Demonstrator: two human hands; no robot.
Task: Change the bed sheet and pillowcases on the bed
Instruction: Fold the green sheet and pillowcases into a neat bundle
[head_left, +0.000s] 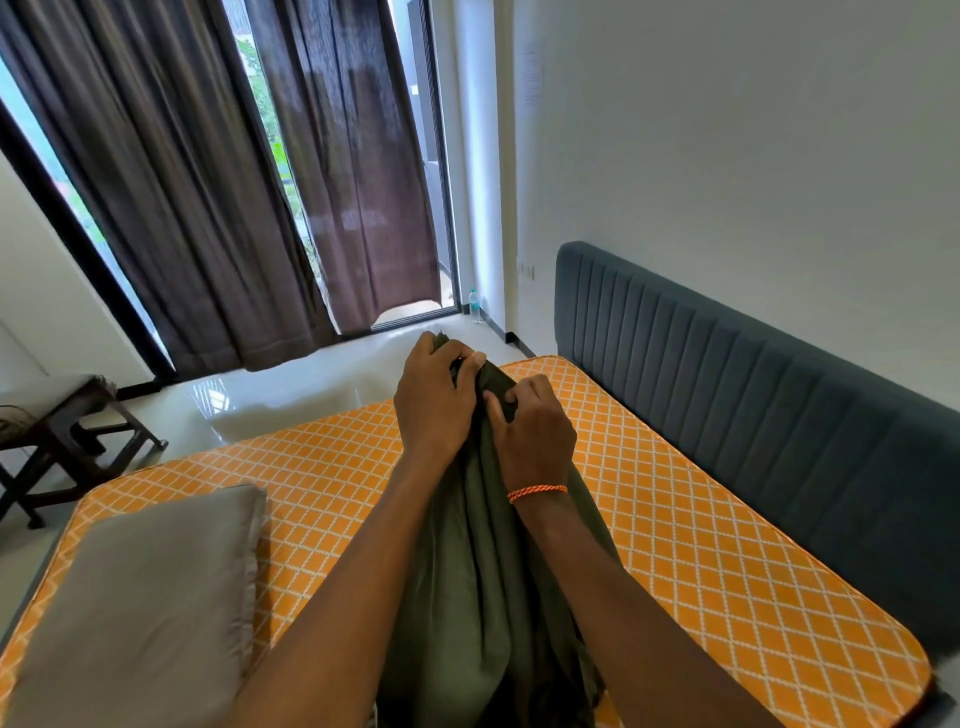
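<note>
Olive-green cloth (483, 571), sheet or pillowcase is hard to tell, is bunched up between both hands and hangs down in long folds toward the camera, above the bare mattress (675, 519) with its orange cover and white diamond lattice. The left hand (434, 400) has its fingers curled over the top edge of the cloth, and the right hand (530, 431), just beside it, pinches the same edge with thumb and bent fingers, so each grip is closed tight on the fabric. An orange braided thread (537, 491) circles the right wrist. A grey pillow (150, 597) lies on the mattress at the lower left, apart from the cloth. The blue-grey ribbed headboard (753, 395) stands along the white wall on the right. Brown curtains (208, 182) hang over the window at the back, a plastic bottle (475, 305) stands on the floor near the corner, and a dark wooden stool (67, 441) sits on the left.
</note>
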